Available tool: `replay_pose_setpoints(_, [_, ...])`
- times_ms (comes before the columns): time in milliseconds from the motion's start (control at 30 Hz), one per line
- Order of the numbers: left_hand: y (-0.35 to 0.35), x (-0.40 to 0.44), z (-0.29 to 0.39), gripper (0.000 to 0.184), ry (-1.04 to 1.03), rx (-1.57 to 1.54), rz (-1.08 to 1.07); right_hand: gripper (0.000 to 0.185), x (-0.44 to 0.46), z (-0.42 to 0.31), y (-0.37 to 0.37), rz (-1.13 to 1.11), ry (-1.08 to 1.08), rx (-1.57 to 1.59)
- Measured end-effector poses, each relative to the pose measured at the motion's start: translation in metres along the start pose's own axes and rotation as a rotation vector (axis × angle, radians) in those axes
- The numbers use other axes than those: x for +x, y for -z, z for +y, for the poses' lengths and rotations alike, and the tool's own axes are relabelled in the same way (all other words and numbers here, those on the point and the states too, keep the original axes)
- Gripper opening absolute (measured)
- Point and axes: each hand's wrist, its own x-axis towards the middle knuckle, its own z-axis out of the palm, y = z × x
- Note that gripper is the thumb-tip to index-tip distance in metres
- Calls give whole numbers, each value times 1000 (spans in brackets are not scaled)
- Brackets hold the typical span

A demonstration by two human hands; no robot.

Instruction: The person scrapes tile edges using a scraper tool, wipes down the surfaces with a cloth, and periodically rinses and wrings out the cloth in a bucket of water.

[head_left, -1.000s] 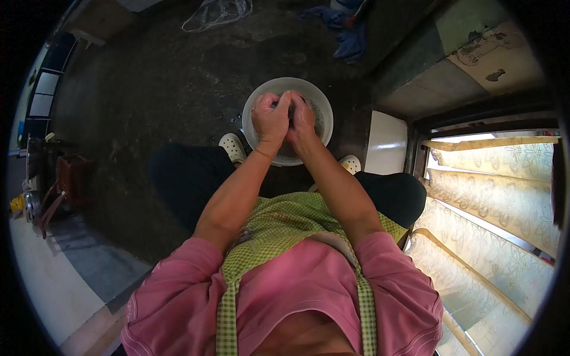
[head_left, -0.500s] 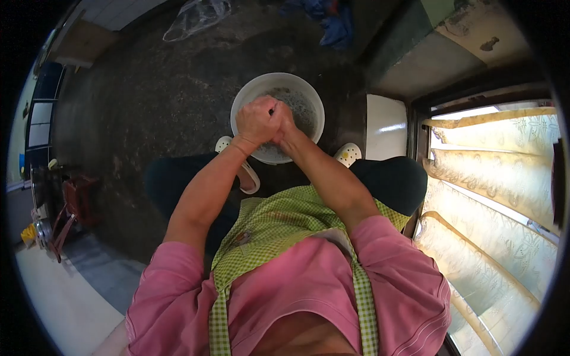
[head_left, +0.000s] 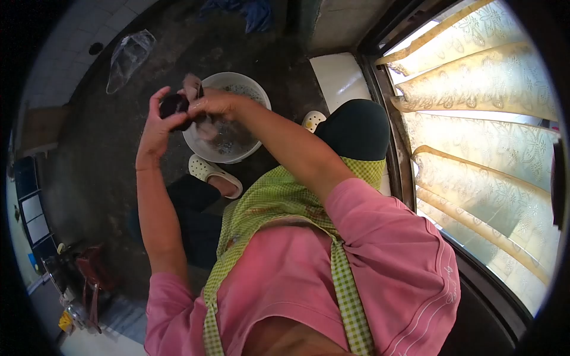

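A dark, round object (head_left: 174, 105) sits in my left hand (head_left: 155, 127), whose fingers and thumb curl around its sides. Against it presses my right hand (head_left: 217, 105), its fingers closed and partly smeared by motion. Whatever my right hand may hold is too blurred to make out; pale smears show above and below its fingers. Both hands are over the left rim of a white bucket (head_left: 265, 98). Cloudy, bubbly water (head_left: 233, 139) shows inside the bucket.
The bucket stands on a dark floor (head_left: 113, 154) between my feet, which wear cream clogs (head_left: 205, 169). A clear plastic bag (head_left: 129, 56) lies ahead on the left, and blue cloth (head_left: 256, 15) at the top. A curtained window (head_left: 475, 124) is to the right, a reddish-brown stool-like object (head_left: 95, 267) to the left.
My hands, clasped together over the bucket before, have moved left and come apart around the dark round object, now plainly visible. The view has turned, shifting the bucket left in the picture.
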Motion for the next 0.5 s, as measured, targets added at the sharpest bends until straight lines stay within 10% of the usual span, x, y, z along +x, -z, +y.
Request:
replay_pose_setpoints(133, [10, 0, -6, 52, -131, 198, -128, 62, -10, -6, -21, 345, 226, -290])
replay_pose_setpoints(233, [20, -3, 2, 38, 211, 187, -61, 41, -22, -29, -22, 594, 507, -124])
replay_pose_setpoints(400, [-2, 2, -11, 43, 194, -447, 130, 34, -9, -21, 16, 1271, 654, -297])
replay_pose_setpoints(500, [-2, 5, -5, 45, -80, -733, -92, 29, -24, -35, 18, 979, 724, -76])
